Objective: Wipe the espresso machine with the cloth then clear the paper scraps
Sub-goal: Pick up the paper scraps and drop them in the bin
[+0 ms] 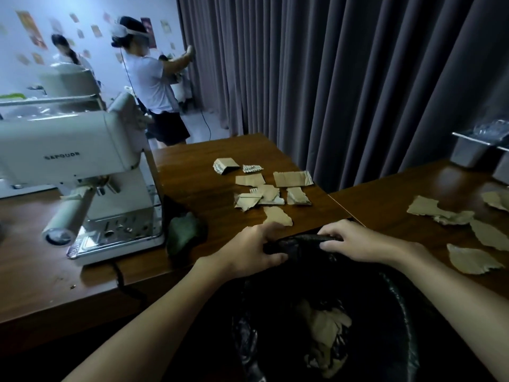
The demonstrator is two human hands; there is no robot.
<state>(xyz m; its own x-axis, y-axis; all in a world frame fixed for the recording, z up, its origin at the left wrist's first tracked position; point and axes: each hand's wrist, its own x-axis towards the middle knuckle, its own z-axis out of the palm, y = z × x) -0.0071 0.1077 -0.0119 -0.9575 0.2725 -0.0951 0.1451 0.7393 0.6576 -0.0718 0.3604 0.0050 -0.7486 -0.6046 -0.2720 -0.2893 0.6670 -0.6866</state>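
Torn brown paper scraps [327,329] lie inside a black plastic bin bag [399,312]. The left hand [248,249] and right hand [366,244] each curl around the bag's rolled rim at the edge of the dark wooden table [198,166]. A crumpled green cloth [184,232] rests just beside the cream espresso machine [82,161]. More brown paper pieces [264,188] lie scattered on the tabletop beyond the hands.
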